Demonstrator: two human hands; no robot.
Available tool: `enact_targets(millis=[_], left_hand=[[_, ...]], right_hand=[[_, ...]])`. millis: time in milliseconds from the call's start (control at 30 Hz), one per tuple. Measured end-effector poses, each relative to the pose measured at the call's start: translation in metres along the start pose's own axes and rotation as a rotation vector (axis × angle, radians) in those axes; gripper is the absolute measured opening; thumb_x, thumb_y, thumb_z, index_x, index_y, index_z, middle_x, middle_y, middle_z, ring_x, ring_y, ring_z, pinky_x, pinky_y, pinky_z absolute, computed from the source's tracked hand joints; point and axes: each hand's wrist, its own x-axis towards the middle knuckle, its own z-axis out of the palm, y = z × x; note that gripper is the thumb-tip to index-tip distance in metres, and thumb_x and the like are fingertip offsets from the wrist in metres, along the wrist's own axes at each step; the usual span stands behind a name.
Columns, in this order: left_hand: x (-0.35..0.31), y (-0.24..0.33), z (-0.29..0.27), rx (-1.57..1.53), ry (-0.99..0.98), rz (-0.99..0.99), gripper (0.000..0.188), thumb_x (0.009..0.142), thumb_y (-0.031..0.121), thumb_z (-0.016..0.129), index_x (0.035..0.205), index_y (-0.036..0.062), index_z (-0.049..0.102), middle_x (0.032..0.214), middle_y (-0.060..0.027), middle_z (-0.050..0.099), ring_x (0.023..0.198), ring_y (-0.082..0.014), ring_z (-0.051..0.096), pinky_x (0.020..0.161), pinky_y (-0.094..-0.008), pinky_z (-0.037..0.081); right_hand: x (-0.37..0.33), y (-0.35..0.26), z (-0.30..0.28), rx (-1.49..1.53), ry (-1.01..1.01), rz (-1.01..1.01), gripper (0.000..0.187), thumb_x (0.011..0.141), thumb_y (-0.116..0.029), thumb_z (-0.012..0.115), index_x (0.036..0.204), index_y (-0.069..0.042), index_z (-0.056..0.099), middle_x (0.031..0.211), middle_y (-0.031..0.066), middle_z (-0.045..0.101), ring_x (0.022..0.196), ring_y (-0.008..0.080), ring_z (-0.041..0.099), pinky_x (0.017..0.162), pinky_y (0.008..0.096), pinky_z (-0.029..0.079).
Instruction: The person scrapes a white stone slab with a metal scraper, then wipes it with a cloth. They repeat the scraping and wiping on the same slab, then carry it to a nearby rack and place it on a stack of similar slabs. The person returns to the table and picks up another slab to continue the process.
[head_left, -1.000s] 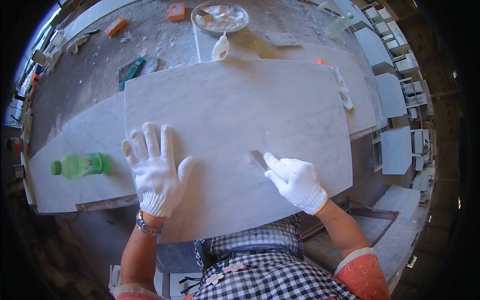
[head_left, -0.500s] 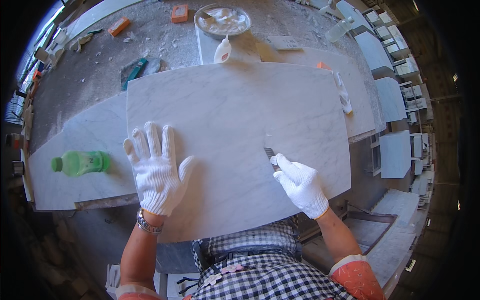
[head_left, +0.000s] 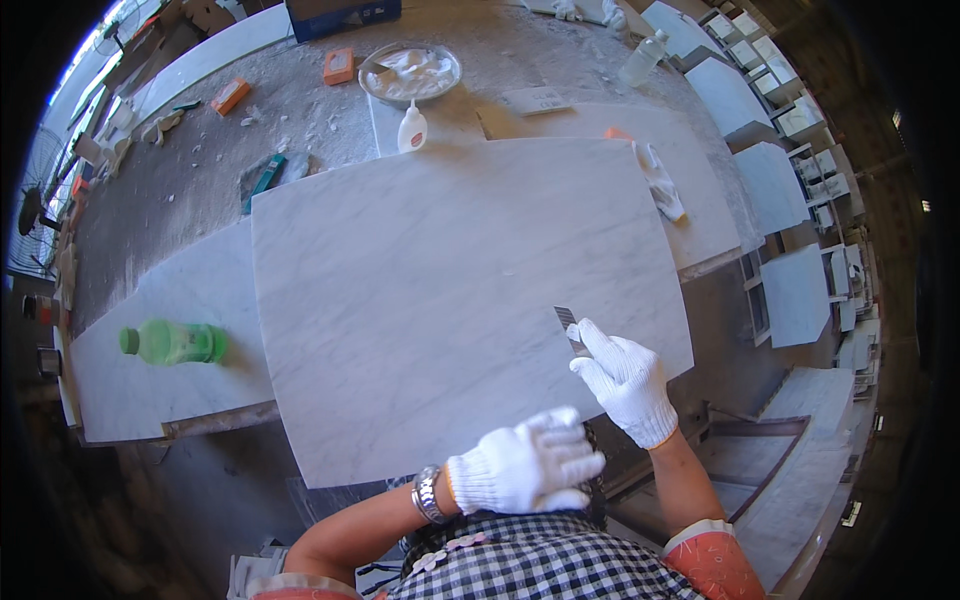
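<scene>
Metal blade (head_left: 565, 317), just one, juts from the right hand (head_left: 632, 388).

Ok so main slab (head_left: 450, 260) in the middle, bottle (head_left: 175, 342) at nine o'clock on a side slab (head_left: 165, 395), squeeze bottle (head_left: 412, 130) around twelve, bowl (head_left: 415, 75) right behind it, loose glove (head_left: 657, 180) at two.

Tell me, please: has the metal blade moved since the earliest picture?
Yes. The metal blade has moved to the right: judged against the marble slab, it is now nearer the slab's right edge.
</scene>
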Motion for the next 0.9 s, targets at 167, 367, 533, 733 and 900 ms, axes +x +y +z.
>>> enact_targets(millis=[167, 367, 533, 733, 900], left_hand=[[-0.012, -0.009, -0.034, 0.452, 0.436, -0.338, 0.062, 0.097, 0.047, 0.068, 0.135, -0.0006, 0.061, 0.132, -0.0238, 0.066, 0.131, -0.0403, 0.06, 0.121, -0.0596, 0.033], [0.003, 0.001, -0.031, 0.548, 0.457, -0.386, 0.053, 0.089, 0.043, 0.077, 0.132, 0.0129, 0.069, 0.15, -0.0262, 0.053, 0.147, -0.0523, 0.037, 0.121, -0.0682, 0.022], [-0.01, -0.026, -0.042, 0.628, 0.494, -0.367, 0.05, 0.085, 0.038, 0.08, 0.126, 0.0113, 0.072, 0.158, -0.0245, 0.045, 0.15, -0.055, 0.03, 0.123, -0.0693, 0.018], [0.006, -0.069, -0.077, 0.8, 0.485, -0.713, 0.072, 0.086, 0.034, 0.08, 0.148, 0.0086, 0.054, 0.161, -0.0287, 0.039, 0.153, -0.0539, 0.025, 0.126, -0.0662, 0.009], [0.039, -0.096, -0.103, 0.912, 0.531, -0.813, 0.079, 0.09, 0.05, 0.074, 0.151, 0.0054, 0.051, 0.16, -0.0301, 0.04, 0.152, -0.0535, 0.026, 0.125, -0.0673, 0.006]], right_hand=[[-0.011, 0.0, 0.002, 0.004, 0.075, -0.02, 0.046, 0.087, -0.014, 0.078, 0.129, 0.0, 0.068, 0.092, 0.0163, 0.074, 0.078, 0.0335, 0.071, 0.069, 0.0407, 0.057], [-0.022, -0.003, -0.006, 0.268, 0.037, -0.018, 0.062, 0.083, -0.004, 0.084, 0.14, 0.004, 0.061, 0.079, 0.0093, 0.068, 0.063, 0.0237, 0.061, 0.063, 0.0343, 0.052], [-0.026, 0.014, -0.017, 0.149, 0.248, 0.091, 0.065, 0.082, -0.003, 0.084, 0.143, 0.001, 0.061, 0.07, 0.0067, 0.056, 0.059, 0.018, 0.05, 0.059, 0.0323, 0.048], [-0.029, 0.029, 0.0, 0.2, 0.276, 0.095, 0.065, 0.083, -0.001, 0.084, 0.143, 0.0, 0.061, 0.066, 0.0065, 0.05, 0.057, 0.0148, 0.045, 0.058, 0.0302, 0.046], [-0.028, 0.036, 0.013, 0.239, 0.265, 0.097, 0.063, 0.084, -0.002, 0.083, 0.143, 0.002, 0.061, 0.066, 0.0071, 0.048, 0.058, 0.015, 0.044, 0.057, 0.0304, 0.045]])
